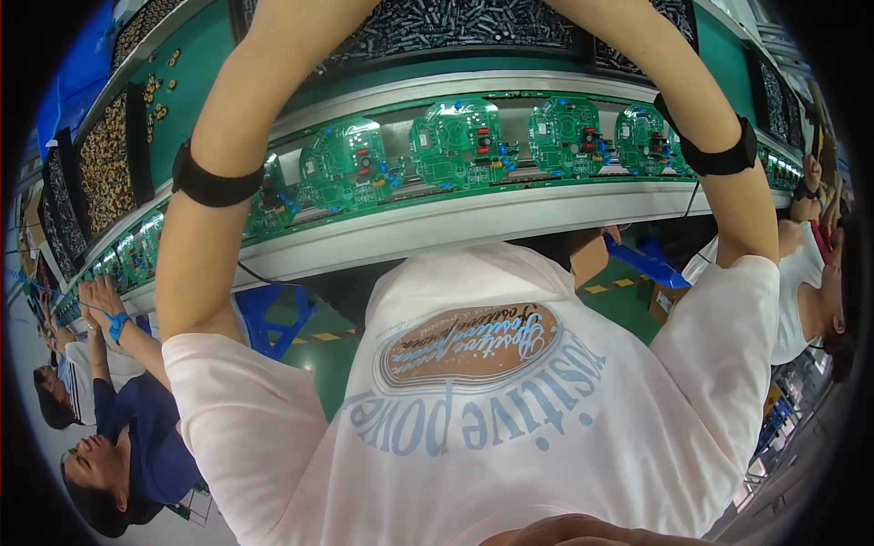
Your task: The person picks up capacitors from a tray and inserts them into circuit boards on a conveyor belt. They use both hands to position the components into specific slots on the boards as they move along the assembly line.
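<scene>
Both my bare forearms reach up and out of the picture at its upper edge, so neither hand shows, nor anything they may hold. A black band circles my left arm (214,177), and another circles my right arm (719,150). Between the arms, a row of green circuit boards (455,141) sits in a pale metal rail. The boards carry red, blue and tan components. Past them, dark bins full of small leaded components (455,25) lie partly behind my forearms.
At the left, a black tray holds yellow-brown parts (107,177), with loose yellow parts (159,111) beside it on a green surface. Co-workers sit along the line, one in a dark blue shirt (164,446), another at right (801,273). Blue stools (282,318) stand below the rail.
</scene>
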The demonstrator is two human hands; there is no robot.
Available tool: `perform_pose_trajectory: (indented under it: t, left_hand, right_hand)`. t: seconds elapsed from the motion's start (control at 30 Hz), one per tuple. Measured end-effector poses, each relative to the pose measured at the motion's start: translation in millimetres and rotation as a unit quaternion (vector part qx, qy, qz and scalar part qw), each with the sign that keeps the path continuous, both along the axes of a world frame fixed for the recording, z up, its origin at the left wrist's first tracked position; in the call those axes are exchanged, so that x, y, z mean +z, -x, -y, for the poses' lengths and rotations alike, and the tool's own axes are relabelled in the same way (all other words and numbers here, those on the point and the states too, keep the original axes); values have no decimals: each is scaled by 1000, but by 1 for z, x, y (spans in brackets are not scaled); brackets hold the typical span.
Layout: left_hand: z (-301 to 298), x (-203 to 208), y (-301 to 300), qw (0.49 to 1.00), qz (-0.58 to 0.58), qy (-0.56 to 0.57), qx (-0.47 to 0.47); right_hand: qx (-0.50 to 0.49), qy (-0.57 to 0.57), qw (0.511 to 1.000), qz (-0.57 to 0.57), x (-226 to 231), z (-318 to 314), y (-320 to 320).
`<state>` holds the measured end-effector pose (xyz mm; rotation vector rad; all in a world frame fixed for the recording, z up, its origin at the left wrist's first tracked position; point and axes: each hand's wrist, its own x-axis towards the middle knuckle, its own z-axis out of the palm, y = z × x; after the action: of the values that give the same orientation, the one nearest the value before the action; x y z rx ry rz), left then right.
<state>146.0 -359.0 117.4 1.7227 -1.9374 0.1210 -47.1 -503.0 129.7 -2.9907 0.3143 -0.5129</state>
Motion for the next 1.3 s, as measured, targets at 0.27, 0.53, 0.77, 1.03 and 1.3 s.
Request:
perform_pose_trajectory:
  t: [0.27,0.53,0.77,1.03,1.3]
  left_hand:
    - [-3,-4,3,998,-22,64,8]
    - [-34,28,14,994,-105,-2,1]
    - [-88,19,13,970,-217,-107,18]
    - [-137,10,39,914,-374,-119,103]
    - [-161,4,68,857,-485,-76,154]
  right_hand:
    - [-69,-194,978,-20,30,-29,16]
    - [-52,-562,825,-23,0,-52,92]
    - [-47,-671,737,64,-14,-85,108]
    - [-54,-652,744,138,-23,-92,114]
    - [-118,-546,815,151,-18,-110,99]
